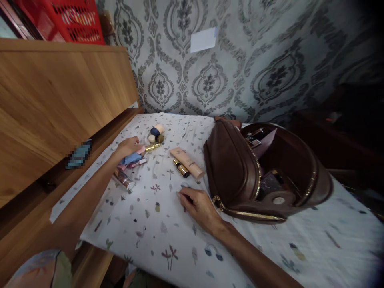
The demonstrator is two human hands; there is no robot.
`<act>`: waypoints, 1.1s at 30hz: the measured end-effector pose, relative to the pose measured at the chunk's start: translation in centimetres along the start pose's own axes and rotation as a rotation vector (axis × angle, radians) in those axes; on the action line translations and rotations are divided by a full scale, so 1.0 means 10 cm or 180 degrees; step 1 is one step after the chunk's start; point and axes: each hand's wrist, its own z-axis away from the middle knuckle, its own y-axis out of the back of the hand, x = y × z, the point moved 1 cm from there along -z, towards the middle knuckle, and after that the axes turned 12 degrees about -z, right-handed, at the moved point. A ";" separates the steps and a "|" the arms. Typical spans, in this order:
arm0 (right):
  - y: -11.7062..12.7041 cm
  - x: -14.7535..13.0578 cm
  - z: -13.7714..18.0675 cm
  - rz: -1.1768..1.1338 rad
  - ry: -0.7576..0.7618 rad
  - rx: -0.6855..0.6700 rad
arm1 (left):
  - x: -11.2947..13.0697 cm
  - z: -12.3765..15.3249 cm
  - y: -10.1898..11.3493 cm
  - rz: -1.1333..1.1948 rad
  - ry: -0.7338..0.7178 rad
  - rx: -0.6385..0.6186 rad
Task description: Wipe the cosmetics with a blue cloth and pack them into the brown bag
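Observation:
My left hand (129, 147) is at a small pile of cosmetics on the left of the white patterned sheet, with its fingers bent over something pinkish that they mostly cover. Against the fingertips lies a gold tube (153, 147). Below the hand are a blue cloth-like item (131, 159), a pink lip gloss tube (138, 163) and a clear-capped brownish tube (123, 178). My right hand (198, 206) rests on the sheet with fingers curled together and nothing visible in them. Just beyond it lie a peach squeeze tube (186, 162) and a black and gold tube (181, 168).
A brown leather bag (232, 160) stands unzipped on the right, with several items inside. Small round-ended items (156, 131) sit behind the pile. A wooden cabinet (66, 92) borders the left, topped by a red basket (79, 22). Patterned wallpaper (210, 80) closes the back.

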 end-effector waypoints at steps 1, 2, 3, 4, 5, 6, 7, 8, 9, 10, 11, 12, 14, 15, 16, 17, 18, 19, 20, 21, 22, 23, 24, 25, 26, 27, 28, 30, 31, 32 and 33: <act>0.00 0.00 0.00 0.0003 0.0021 0.0009 | 0.03 0.03 0.03 0.0055 -0.0074 0.0106; 0.00 0.00 0.00 0.0003 0.0041 0.0018 | 0.08 0.07 0.06 0.0119 -0.0156 0.0216; 0.01 0.00 0.00 0.0002 0.0056 0.0018 | 0.12 0.11 0.09 0.0195 -0.0246 0.0324; 0.00 0.00 0.00 0.0002 0.0064 0.0017 | 0.18 0.15 0.11 0.0285 -0.0351 0.0416; 0.00 0.00 0.00 0.0005 0.0065 0.0007 | 0.24 0.20 0.13 0.0388 -0.0472 0.0484; 0.00 0.00 0.00 0.0008 0.0060 -0.0007 | 0.31 0.24 0.14 0.0501 -0.0606 0.0522; 0.00 0.00 0.00 0.0013 0.0051 -0.0019 | 0.37 0.28 0.15 0.0619 -0.0747 0.0525; 0.00 0.00 0.00 0.0019 0.0042 -0.0027 | 0.44 0.31 0.16 0.0735 -0.0891 0.0492; 0.00 -0.01 0.01 0.0022 0.0031 -0.0028 | 0.49 0.34 0.16 0.0840 -0.1027 0.0425; 0.00 -0.01 0.01 0.0022 0.0018 -0.0024 | 0.53 0.37 0.16 0.0930 -0.1142 0.0337; 0.00 -0.01 0.01 0.0018 0.0005 -0.0024 | 0.56 0.38 0.15 0.0998 -0.1226 0.0243; 0.00 -0.02 0.01 0.0012 -0.0006 -0.0023 | 0.56 0.39 0.14 0.1041 -0.1273 0.0163; 0.01 -0.02 0.01 0.0010 -0.0017 -0.0037 | 0.53 0.40 0.12 0.1037 -0.1242 0.0097; 0.01 -0.02 0.01 0.0022 -0.0014 -0.0048 | 0.50 0.40 0.12 0.0989 -0.1174 0.0102; 0.01 -0.02 0.01 0.0038 -0.0008 -0.0053 | 0.46 0.40 0.11 0.0921 -0.1094 0.0107; 0.02 -0.02 0.01 0.0051 -0.0003 -0.0053 | 0.43 0.40 0.10 0.0841 -0.1024 0.0090; 0.01 -0.02 0.01 0.0060 0.0004 -0.0050 | 0.40 0.40 0.08 0.0764 -0.0984 0.0039; 0.01 -0.02 0.00 0.0066 0.0013 -0.0043 | 0.39 0.41 0.07 0.0700 -0.0979 -0.0043; 0.01 -0.02 0.00 0.0064 0.0025 -0.0036 | 0.39 0.42 0.05 0.0656 -0.1004 -0.0140; 0.01 -0.02 0.00 0.0057 0.0041 -0.0026 | 0.40 0.43 0.04 0.0634 -0.1047 -0.0234; 0.01 -0.02 0.01 0.0052 0.0059 -0.0015 | 0.42 0.44 0.03 0.0629 -0.1095 -0.0310; 0.01 -0.02 0.01 0.0048 0.0078 -0.0002 | 0.45 0.46 0.03 0.0635 -0.1140 -0.0360; 0.01 -0.02 0.01 0.0043 0.0096 0.0009 | 0.48 0.49 0.04 0.0648 -0.1174 -0.0387; 0.01 -0.03 0.01 0.0033 0.0108 0.0018 | 0.52 0.52 0.06 0.0666 -0.1193 -0.0395; 0.02 -0.04 0.01 0.0019 0.0115 0.0023 | 0.56 0.57 0.08 0.0668 -0.1197 -0.0374; 0.02 -0.04 0.01 0.0000 0.0114 0.0030 | 0.60 0.63 0.12 0.0645 -0.1186 -0.0315; 0.02 -0.05 0.01 -0.0023 0.0111 0.0034 | 0.64 0.70 0.15 0.0607 -0.1177 -0.0224; 0.03 -0.05 0.01 -0.0059 0.0110 0.0046 | 0.72 0.89 0.22 0.0521 -0.1257 -0.0013; 0.02 -0.05 0.01 -0.0066 0.0115 0.0057 | 0.76 0.98 0.25 0.0509 -0.1378 0.0052; 0.02 -0.04 0.01 -0.0065 0.0124 0.0062 | 0.79 1.07 0.28 0.0525 -0.1518 0.0083; 0.02 -0.04 0.01 -0.0063 0.0132 0.0068 | 0.80 1.15 0.29 0.0598 -0.1655 0.0071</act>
